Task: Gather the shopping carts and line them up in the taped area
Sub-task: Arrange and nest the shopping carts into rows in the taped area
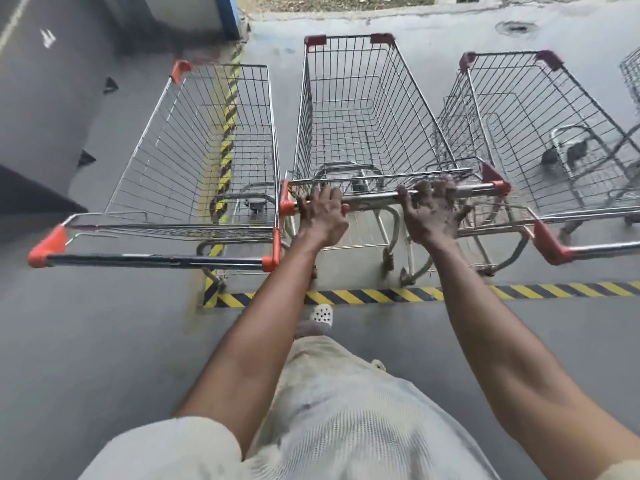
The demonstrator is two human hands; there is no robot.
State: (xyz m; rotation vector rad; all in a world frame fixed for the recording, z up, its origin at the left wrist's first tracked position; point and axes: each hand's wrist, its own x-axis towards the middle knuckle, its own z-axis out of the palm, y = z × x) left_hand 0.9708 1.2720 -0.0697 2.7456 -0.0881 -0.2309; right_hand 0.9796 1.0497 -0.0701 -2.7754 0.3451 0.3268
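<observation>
Three wire shopping carts with orange handle ends stand side by side beyond a yellow-black floor tape (398, 295). The middle cart (360, 109) is straight ahead, and both my hands are on its handle bar (374, 199). My left hand (320, 216) grips the bar near its left end. My right hand (431, 213) rests over the bar toward its right end, fingers spread and blurred. The left cart (207, 143) straddles the side tape (228, 133). The right cart (540, 133) stands close against the middle one.
A grey wall and a blue post (227, 15) lie to the far left. Part of another cart (630, 77) shows at the right edge. A floor drain (516, 27) sits far ahead. My foot in a white shoe (322, 315) is just behind the tape.
</observation>
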